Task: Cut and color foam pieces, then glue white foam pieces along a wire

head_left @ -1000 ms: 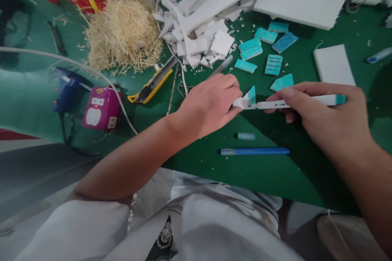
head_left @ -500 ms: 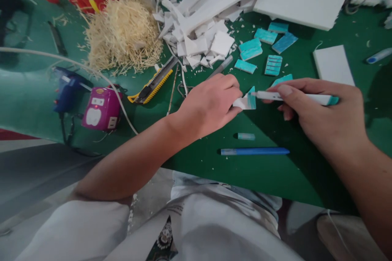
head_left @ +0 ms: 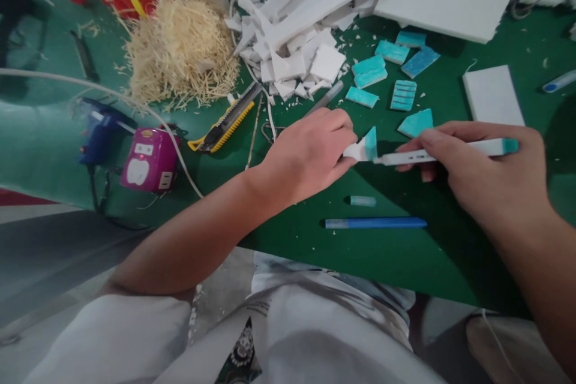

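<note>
My left hand (head_left: 310,150) is closed on a small white foam piece (head_left: 357,150), whose right end is coloured turquoise. In my right hand (head_left: 486,174) is a white marker (head_left: 405,158) with a turquoise end, its tip at the lower right edge of the foam piece. Beyond my right fingers lies a turquoise foam piece (head_left: 417,124), with several more turquoise pieces (head_left: 369,71) farther back. A turquoise marker cap (head_left: 362,200) and a blue marker (head_left: 375,223) rest on the green table in front of me.
White foam scraps (head_left: 288,63) are heaped at the back centre, beside a pile of straw-like shreds (head_left: 184,48). A yellow utility knife (head_left: 225,120), a magenta power adapter (head_left: 150,159) and a blue glue gun (head_left: 103,129) lie left. A white foam block (head_left: 494,95) is at right.
My right hand has shifted right and slightly down with the marker, so its tip moved from the foam's turquoise face to its lower edge. More of the turquoise piece behind shows.
</note>
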Demonstrator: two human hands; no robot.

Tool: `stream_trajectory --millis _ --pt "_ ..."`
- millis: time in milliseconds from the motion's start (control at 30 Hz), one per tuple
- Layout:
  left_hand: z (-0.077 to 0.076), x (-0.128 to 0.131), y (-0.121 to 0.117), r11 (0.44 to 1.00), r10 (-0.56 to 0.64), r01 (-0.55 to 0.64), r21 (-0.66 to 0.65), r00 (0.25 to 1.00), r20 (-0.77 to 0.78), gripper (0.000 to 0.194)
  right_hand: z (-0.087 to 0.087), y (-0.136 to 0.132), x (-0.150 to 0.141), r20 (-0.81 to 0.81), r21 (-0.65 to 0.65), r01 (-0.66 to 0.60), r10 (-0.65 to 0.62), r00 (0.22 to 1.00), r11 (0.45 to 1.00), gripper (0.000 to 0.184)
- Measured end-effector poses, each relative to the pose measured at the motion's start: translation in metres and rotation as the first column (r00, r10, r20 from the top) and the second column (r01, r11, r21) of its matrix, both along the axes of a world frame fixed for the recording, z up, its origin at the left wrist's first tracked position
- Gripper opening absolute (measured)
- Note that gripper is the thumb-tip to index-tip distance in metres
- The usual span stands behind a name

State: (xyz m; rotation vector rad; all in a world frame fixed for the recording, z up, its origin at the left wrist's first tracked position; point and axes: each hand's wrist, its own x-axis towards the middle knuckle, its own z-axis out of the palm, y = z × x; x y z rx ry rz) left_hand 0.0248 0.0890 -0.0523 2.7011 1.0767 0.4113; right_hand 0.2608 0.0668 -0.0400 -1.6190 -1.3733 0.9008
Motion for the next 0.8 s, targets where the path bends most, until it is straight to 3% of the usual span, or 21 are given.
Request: stream_trajectory --millis 800 --pt "-0.0021 -0.0008 -0.0005 1.000 -0.007 0.007 0.014 1.000 0.006 0.017 0.0020 -0.0020 0.0027 -0.042 -0.018 0.013 -0.014 0.999 1.000 0.019"
